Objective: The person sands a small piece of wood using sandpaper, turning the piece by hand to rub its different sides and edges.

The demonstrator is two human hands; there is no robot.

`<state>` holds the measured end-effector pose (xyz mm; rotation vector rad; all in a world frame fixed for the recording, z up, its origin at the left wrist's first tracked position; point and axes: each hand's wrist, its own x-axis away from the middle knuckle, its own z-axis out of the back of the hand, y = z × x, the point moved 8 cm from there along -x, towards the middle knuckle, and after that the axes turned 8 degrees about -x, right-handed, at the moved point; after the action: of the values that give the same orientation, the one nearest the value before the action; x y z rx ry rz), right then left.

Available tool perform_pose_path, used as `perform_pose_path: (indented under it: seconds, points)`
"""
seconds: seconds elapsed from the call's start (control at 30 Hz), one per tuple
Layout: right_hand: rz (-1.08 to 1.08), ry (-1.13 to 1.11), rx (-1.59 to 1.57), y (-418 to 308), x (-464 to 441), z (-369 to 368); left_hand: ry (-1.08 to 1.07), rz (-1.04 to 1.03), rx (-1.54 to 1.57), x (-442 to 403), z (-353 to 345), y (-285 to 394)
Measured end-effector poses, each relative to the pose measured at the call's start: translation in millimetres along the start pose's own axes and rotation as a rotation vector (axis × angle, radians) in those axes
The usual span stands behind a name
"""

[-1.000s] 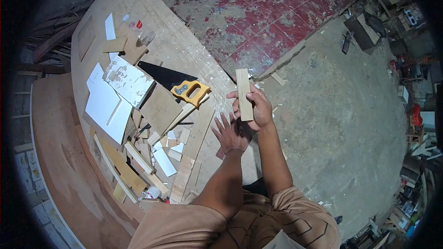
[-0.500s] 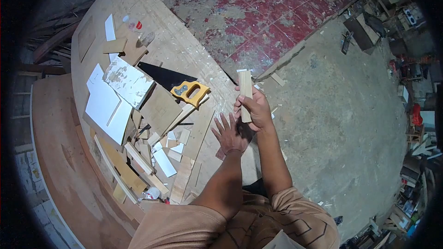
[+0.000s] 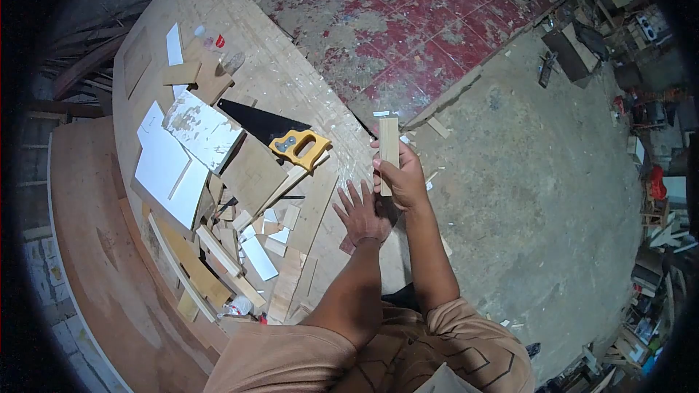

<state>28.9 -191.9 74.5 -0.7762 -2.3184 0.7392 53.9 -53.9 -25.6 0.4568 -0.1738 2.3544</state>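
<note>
My right hand (image 3: 404,178) is closed around the lower part of a short, pale wooden strip (image 3: 389,142), held nearly upright in view above the table's right edge. Just left of it, my left hand (image 3: 360,215) lies flat with its fingers spread, palm down on the wooden table (image 3: 280,44). A dark reddish-brown piece (image 3: 346,244) shows by the left wrist; most of it is hidden under the hand. Up and left of my left hand, a saw (image 3: 302,148) with a yellow handle and black blade rests on the table.
White boards (image 3: 175,167), a paint-spattered board (image 3: 204,129) and several wood offcuts (image 3: 218,247) cover the table's left part. Beyond the table are red tiles (image 3: 429,44) and, at right, a concrete floor (image 3: 524,196). Wood scraps and tools line the far right.
The strip in my right hand has turned slightly and moved a little down and right, with the thumb now across its lower left side. My left hand has stayed in place.
</note>
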Motion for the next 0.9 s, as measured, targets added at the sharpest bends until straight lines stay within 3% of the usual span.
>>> perform_pose_path:
  seconds: [0.27,0.5,0.57,0.7,0.77,0.9]
  points:
    - [-0.004,-0.02,0.042,1.9,0.4,5.8,-0.1,-0.004,-0.096,1.4,3.1,1.5]
    - [-0.06,-0.19,-0.135,-3.5,7.1,-1.7,-0.033,-0.011,-0.071,-0.5,-13.7,-0.6]
    - [-0.041,-0.198,-0.121,-6.4,6.1,-1.2,0.258,-0.011,-0.31,-0.5,-12.6,-0.3]
    - [-0.078,-0.363,-0.205,-7.2,7.7,-11.8,0.237,-0.006,-0.271,1.0,1.4,0.6]
    - [-0.101,-0.41,-0.319,-6.3,8.7,-16.4,-0.105,-0.009,-0.027,4.0,12.1,2.4]
    - [-0.161,-0.522,-0.389,-2.7,12.3,-23.8,0.036,-0.021,-0.02,4.2,6.3,-0.9]
